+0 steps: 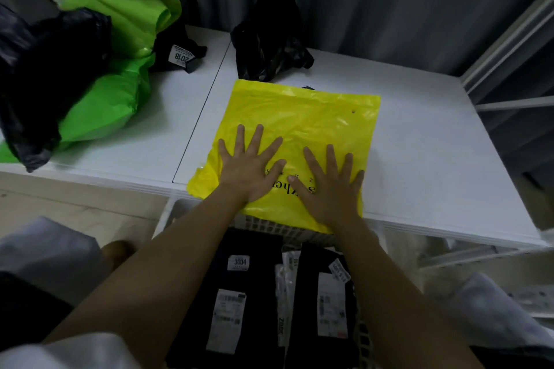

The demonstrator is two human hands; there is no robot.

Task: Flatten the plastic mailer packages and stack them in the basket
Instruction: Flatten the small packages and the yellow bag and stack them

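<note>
Head view looks down on both hands spread flat, fingers straight and fanned, pressing on a yellow mailer that lies at the near edge of the white bench. The left hand sits toward the mailer's near-left part and the right hand just beside it, thumbs almost meeting; neither grasps anything.

To flatten it well, I would judge that the palms should sweep outward from the middle toward the far edge and the sides, so trapped air escapes instead of bunching. The near end of the mailer hangs past the bench edge over the basket, so pressure there has no support; working on the part backed by the bench looks wiser before sliding it down.

This mailer is glossy, thin and lightly wrinkled, with dark printed lettering partly hidden under the hands and a small dark speck near its far right corner. Below, the basket already holds black mailers with white labels. Crumpled black and green mailers wait at the far and left sides of the bench.
</note>
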